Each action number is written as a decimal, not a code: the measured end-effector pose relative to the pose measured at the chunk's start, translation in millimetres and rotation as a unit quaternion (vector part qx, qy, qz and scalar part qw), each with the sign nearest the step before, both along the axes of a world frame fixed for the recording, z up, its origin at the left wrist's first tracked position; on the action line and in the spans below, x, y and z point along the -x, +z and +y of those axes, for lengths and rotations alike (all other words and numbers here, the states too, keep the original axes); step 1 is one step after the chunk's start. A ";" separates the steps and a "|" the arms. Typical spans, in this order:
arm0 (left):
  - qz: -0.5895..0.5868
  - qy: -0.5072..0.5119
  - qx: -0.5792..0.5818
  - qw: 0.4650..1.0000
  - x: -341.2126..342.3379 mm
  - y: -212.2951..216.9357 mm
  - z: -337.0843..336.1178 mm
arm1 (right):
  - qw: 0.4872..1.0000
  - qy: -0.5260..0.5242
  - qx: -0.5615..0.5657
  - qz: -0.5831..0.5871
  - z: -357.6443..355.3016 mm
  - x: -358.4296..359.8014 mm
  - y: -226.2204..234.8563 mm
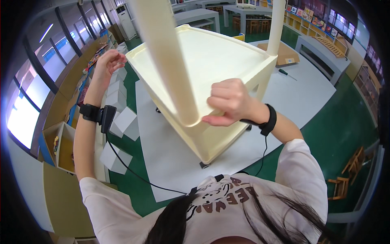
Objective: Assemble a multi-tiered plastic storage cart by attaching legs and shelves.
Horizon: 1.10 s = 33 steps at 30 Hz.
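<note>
Two hands on an upturned cream plastic cart, legs pointing up.

Nearest: right hand [229, 103] curls half-shut against the near cream post [168, 61], fingers bent at its base where it meets the tray; whether it actually clamps anything, I cannot tell. Post is a smooth round tube, matte. Left hand [107, 63] sits at the tray's far-left corner, fingers bent loosely over the rim, likely steadying it. Cart [219, 57] is moulded, rounded corners, raised lip, resting on a grey floor mat [170, 154] over green flooring. Second post [276, 24] rises at the far corner. Beyond: screwdriver [287, 73] and flat cardboard box [284, 53] on the mat, white foam blocks [120, 118] left.
</note>
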<state>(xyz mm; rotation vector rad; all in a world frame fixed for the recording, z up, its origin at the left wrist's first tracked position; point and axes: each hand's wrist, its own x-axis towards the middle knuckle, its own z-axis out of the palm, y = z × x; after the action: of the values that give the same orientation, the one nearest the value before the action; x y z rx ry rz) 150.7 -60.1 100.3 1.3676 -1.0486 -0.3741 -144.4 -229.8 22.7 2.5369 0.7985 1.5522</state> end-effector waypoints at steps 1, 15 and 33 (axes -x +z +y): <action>0.025 0.020 -0.013 0.999 -8.0 -6.1 -0.1 | 1.000 0.015 -0.006 0.008 -10.7 4.0 0.2; -0.093 0.294 -0.036 0.950 -42.1 -71.5 -22.9 | 0.987 0.058 -0.152 -0.003 -75.2 54.0 -6.6; 0.076 0.046 -0.047 0.995 -28.8 -86.7 -0.6 | 0.914 0.042 -0.396 0.081 -144.2 120.2 -23.6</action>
<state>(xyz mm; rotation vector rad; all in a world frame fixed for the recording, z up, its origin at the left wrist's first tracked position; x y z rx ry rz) 179.4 -60.7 13.6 1.4417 -0.8492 -0.4560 -264.6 -374.0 -0.9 3.2407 0.3013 2.0293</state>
